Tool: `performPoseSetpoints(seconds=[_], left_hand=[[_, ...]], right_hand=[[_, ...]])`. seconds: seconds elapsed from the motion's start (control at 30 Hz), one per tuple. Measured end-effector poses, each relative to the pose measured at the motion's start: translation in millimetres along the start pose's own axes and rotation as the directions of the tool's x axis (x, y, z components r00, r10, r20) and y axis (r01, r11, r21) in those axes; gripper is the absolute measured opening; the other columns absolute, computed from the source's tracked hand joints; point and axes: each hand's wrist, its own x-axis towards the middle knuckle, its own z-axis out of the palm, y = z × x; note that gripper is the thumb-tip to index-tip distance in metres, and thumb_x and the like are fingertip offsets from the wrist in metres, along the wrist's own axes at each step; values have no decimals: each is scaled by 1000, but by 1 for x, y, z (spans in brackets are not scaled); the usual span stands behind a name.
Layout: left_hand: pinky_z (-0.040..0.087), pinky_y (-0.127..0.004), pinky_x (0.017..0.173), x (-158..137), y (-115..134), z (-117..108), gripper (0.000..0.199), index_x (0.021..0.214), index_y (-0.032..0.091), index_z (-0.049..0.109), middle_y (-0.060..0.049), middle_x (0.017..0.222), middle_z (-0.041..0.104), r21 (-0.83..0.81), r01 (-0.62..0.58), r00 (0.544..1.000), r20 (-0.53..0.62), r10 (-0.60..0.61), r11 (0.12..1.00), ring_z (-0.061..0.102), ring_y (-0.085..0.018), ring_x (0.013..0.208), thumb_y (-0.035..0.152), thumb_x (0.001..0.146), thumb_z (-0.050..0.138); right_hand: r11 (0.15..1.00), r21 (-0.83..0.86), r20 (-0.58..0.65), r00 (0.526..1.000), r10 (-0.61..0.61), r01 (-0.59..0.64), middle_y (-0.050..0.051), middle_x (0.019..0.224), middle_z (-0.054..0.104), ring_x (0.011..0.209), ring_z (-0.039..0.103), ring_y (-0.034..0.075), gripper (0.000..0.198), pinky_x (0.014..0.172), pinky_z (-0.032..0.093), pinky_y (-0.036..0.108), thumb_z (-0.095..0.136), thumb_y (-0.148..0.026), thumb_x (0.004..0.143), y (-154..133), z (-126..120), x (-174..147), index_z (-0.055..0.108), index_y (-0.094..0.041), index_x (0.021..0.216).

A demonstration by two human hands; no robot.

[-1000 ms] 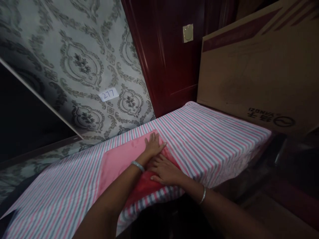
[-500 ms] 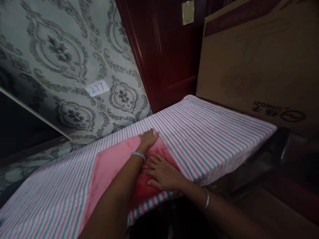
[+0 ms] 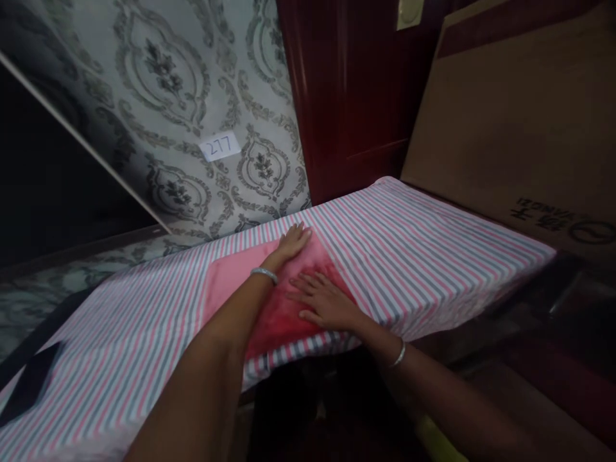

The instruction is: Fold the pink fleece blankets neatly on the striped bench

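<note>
A pink-to-red piece of cloth (image 3: 235, 273) with a plush-looking surface lies flat on a striped sheet (image 3: 399, 244); its right part shows deeper red patches. My left hand (image 3: 294, 242) rests near the cloth's far right corner, palm down with fingers stretched. Closer to me, my right hand (image 3: 328, 303) lies flat on the redder part, fingers spread. Neither hand grips anything. My left forearm crosses over the cloth and hides some of its near left side.
A dark, flat, phone-like object (image 3: 34, 380) lies on the sheet at left. Beyond are patterned wallpaper (image 3: 178, 70) with a "277" paper label (image 3: 220, 146), a dark red door (image 3: 356, 83) and a large cardboard box (image 3: 500, 122). A dark panel (image 3: 62, 173) leans at left.
The view has shifted, so the table and wall sit differently and the dark phone-like object now shows at left. Both hands stay flat on the cloth, in nearly the same places.
</note>
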Motion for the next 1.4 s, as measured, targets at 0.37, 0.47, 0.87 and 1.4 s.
performPoseSetpoints(seconds=[0.37, 0.47, 0.87, 1.4], left_hand=[[14, -54, 127, -165, -98, -4, 67, 161, 22, 28, -11, 170, 21, 191, -1, 1000, -17, 5, 982, 16, -27, 158, 54, 103, 31], [17, -57, 126, -204, -121, 2, 66, 160, 20, 32, -13, 169, 26, 224, 44, 995, -101, -22, 974, 20, -29, 157, 54, 103, 31], [18, -54, 126, -230, -146, 38, 62, 161, 25, 30, -9, 170, 22, 155, 105, 971, -228, -68, 982, 18, -26, 158, 50, 104, 28], [35, -54, 122, -317, -165, 47, 73, 159, 25, 32, -14, 166, 32, 192, -120, 923, -340, 181, 974, 30, -33, 153, 41, 94, 58]], right_hand=[[995, -102, 26, 999, -20, 23, 1, 166, 32, 155, 22, 29, 54, 125, 16, 56, 44, -50, 105, 6, 9, -3, 44, -32, 156], [993, -117, 38, 999, -19, 23, -1, 167, 31, 155, 22, 29, 54, 125, 17, 56, 44, -50, 105, 8, 10, -3, 42, -35, 156], [985, -170, 71, 997, -8, 20, -7, 167, 28, 155, 21, 28, 56, 126, 19, 56, 46, -49, 104, 10, 10, -3, 34, -41, 158], [989, -137, -107, 991, -78, 63, 8, 168, 26, 154, 24, 30, 78, 123, 29, 56, 56, -39, 97, 45, 0, -89, 19, -28, 165]])
